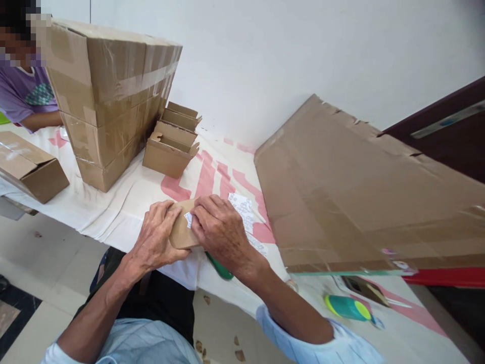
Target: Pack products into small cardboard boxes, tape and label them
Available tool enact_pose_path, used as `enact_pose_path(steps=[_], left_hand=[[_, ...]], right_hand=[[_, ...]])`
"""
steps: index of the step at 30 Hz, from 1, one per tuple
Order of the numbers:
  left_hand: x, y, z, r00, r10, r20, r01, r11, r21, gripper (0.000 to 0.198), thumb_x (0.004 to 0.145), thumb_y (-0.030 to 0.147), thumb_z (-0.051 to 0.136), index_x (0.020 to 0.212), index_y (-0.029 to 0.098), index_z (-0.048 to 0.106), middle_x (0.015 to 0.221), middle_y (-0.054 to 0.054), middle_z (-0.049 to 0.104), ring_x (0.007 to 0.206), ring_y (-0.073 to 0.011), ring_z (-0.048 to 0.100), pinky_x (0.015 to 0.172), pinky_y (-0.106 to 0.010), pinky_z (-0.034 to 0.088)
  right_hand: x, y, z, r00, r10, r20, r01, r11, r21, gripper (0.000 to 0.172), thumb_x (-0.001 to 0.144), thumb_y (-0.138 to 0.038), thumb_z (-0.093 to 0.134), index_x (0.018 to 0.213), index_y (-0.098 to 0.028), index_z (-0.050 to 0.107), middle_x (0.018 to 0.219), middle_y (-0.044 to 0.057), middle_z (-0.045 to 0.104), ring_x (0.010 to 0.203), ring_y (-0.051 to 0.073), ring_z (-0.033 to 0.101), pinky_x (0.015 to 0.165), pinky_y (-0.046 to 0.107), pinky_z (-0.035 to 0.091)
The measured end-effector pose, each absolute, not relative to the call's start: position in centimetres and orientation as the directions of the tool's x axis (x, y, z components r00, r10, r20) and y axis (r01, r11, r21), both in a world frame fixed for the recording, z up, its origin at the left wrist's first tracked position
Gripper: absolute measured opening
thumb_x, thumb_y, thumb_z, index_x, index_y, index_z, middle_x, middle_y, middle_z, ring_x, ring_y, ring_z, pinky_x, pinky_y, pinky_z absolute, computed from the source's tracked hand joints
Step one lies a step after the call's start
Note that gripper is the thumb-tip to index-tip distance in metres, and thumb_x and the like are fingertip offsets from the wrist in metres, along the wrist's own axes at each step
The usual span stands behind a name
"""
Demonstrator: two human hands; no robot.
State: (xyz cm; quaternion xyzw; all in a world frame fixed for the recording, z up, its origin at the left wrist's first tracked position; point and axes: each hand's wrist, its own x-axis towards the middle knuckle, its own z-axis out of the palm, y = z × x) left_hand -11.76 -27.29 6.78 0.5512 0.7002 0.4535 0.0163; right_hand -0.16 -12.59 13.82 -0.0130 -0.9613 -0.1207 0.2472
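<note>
A small brown cardboard box (183, 234) is between my two hands, over the front edge of the cloth-covered table. My left hand (157, 236) is wrapped round its left side, thumb on the upper face. On that same face lies a small white label (188, 219) with dark print, and the fingers of my right hand (217, 227) press on it, covering its right part. White sheets with printed marks (242, 208) lie just beyond my right hand. Under my right wrist a green object (220, 267) is partly hidden.
Taped cartons (113, 91) are stacked at the left, with open small boxes (170, 151) beside them. Another carton (34, 167) lies far left, near a person in purple (30, 91). A large cardboard sheet (364, 197) stands right; a green bottle (346, 307) and a phone (366, 290) lie near it.
</note>
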Motion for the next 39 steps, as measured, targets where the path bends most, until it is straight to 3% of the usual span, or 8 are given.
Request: enact_pose_path(steps=[28, 34, 39], left_hand=[[-11.62, -27.45, 7.18, -0.385, 0.792, 0.474, 0.761, -0.018, 0.649, 0.091, 0.061, 0.03, 0.091, 0.142, 0.022, 0.052, 0.144, -0.02, 0.052, 0.135, -0.0429, 0.05, 0.111, -0.063, 0.047], [-11.65, -27.47, 6.89, -0.389, 0.784, 0.484, 0.763, -0.021, 0.647, 0.092, 0.06, 0.031, 0.092, 0.142, 0.023, 0.051, 0.144, -0.019, 0.052, 0.135, -0.0426, 0.05, 0.112, -0.062, 0.046], [-11.49, -27.34, 6.9, -0.392, 0.787, 0.476, 0.761, -0.013, 0.649, 0.094, 0.059, 0.029, 0.092, 0.144, 0.024, 0.05, 0.147, -0.019, 0.051, 0.136, -0.0426, 0.049, 0.113, -0.062, 0.046]], right_hand=[[-0.43, -12.21, 13.64, -0.901, -0.017, 0.433, 0.075, 0.978, 0.194, 0.024, 0.093, -0.003, 0.05, 0.084, -0.019, 0.065, 0.091, 0.011, 0.064, 0.089, 0.027, 0.05, 0.082, 0.04, 0.042], [-0.34, -12.63, 13.71, -0.899, -0.041, 0.436, 0.023, 0.99, 0.14, 0.021, 0.093, -0.004, 0.051, 0.085, -0.019, 0.063, 0.091, 0.01, 0.065, 0.089, 0.026, 0.053, 0.082, 0.04, 0.044], [0.13, -12.56, 13.29, -0.864, 0.052, 0.501, 0.1, 0.993, 0.069, 0.019, 0.097, -0.008, 0.049, 0.09, -0.02, 0.062, 0.096, 0.011, 0.066, 0.092, 0.027, 0.055, 0.082, 0.039, 0.046]])
